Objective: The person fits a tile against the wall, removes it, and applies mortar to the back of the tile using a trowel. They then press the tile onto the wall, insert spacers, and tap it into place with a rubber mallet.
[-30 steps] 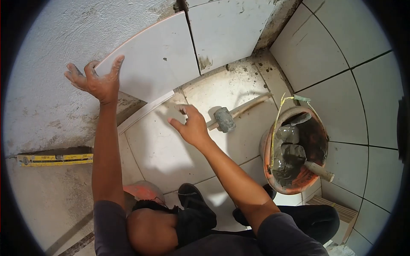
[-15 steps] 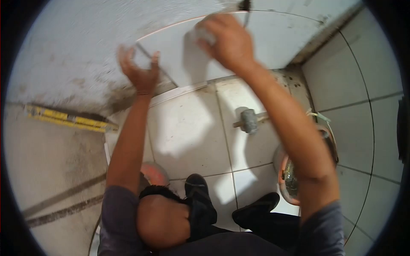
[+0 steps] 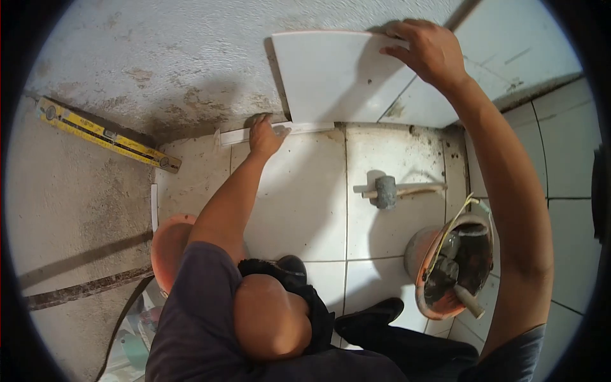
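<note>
A white wall tile [image 3: 337, 70] stands upright against the rough wall, beside another white tile [image 3: 420, 105] on its right. My right hand [image 3: 433, 54] is closed over the top edge near their joint, its thumb on the front face. Down at the floor, my left hand [image 3: 266, 138] is closed around a narrow white strip [image 3: 238, 136] lying along the wall's base. The strip runs under the tile's lower left corner. Part of it is hidden by my fingers.
A rubber mallet [image 3: 386, 192] lies on the floor tiles. To the right stands a bucket [image 3: 420, 274] with a trowel [image 3: 468, 300] and wet mortar. A yellow spirit level [image 3: 105, 135] rests at left. An orange bucket [image 3: 167, 248] is beside my left arm.
My left hand has come down from beside the tile to the strip on the floor. My right hand has moved right and now grips the top edge. The camera view has shifted.
</note>
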The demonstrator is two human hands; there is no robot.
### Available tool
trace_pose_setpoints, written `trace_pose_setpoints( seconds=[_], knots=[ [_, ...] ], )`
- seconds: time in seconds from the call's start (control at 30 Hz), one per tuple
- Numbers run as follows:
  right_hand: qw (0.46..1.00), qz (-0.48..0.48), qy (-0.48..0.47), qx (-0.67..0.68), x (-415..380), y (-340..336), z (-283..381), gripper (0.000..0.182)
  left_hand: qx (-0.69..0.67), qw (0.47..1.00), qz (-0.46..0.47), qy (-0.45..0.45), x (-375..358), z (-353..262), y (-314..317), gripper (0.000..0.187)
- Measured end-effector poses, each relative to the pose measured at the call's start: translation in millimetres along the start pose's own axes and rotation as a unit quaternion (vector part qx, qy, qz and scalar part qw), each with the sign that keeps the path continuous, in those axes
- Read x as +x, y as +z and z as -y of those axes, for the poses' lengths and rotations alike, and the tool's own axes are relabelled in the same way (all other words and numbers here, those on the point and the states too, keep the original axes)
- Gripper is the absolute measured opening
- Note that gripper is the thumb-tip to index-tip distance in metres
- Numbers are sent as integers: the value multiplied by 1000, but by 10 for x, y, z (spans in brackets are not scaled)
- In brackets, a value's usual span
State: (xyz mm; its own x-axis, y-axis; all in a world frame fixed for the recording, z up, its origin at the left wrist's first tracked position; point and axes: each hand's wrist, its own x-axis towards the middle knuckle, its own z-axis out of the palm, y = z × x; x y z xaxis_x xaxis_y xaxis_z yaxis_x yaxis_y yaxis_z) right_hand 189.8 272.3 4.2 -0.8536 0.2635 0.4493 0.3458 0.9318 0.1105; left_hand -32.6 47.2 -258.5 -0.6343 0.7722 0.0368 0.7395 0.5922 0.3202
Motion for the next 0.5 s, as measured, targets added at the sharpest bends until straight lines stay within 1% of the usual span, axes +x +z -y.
trace_pose_setpoints(
  seconds=[0.03,0.07,0.1,0.13,0.2,0.23,0.27,0.3,0.33,0.37,0.4,0.43,0.47,0.5],
  knots=[
    [999,-38,-15,11,11,51,-29,22,-22,999,-24,5,-5,-18,24,67],
    [999,-44,-26,9,10,83,-43,22,-42,998,-51,10,-7,-36,41,72],
    [997,-62,-32,19,14,88,-53,22,-90,992,-86,-6,19,-11,172,80],
    [996,-80,-38,27,39,83,-35,22,-155,981,-111,-36,15,-104,118,80],
    [993,-112,-13,26,49,77,75,22,-221,939,-255,-69,-18,-324,85,73],
    [986,-157,38,30,13,81,190,23,-236,923,-290,-90,-5,-380,106,69],
    [975,-199,92,32,-70,104,352,25,-261,909,-317,-76,-22,-483,45,57],
    [936,-180,256,162,-213,199,549,28,-273,900,-338,-25,-6,-535,2,53],
    [854,-156,404,287,-357,369,749,32,-285,888,-360,26,42,-577,-55,48],
    [795,-117,492,334,-492,616,885,35,-296,877,-377,35,93,-645,-155,46],
    [625,-101,573,520,-729,1082,993,36,-310,866,-389,45,136,-739,-299,44],
    [526,-96,619,575,-842,1316,1185,45,-294,856,-412,106,181,-839,-554,46],
    [397,-48,648,648,-917,1500,1291,76,-275,855,-420,130,222,-863,-690,51],
    [325,-64,655,679,-938,1653,1369,91,-283,841,-439,141,249,-932,-807,55]
  ],
)
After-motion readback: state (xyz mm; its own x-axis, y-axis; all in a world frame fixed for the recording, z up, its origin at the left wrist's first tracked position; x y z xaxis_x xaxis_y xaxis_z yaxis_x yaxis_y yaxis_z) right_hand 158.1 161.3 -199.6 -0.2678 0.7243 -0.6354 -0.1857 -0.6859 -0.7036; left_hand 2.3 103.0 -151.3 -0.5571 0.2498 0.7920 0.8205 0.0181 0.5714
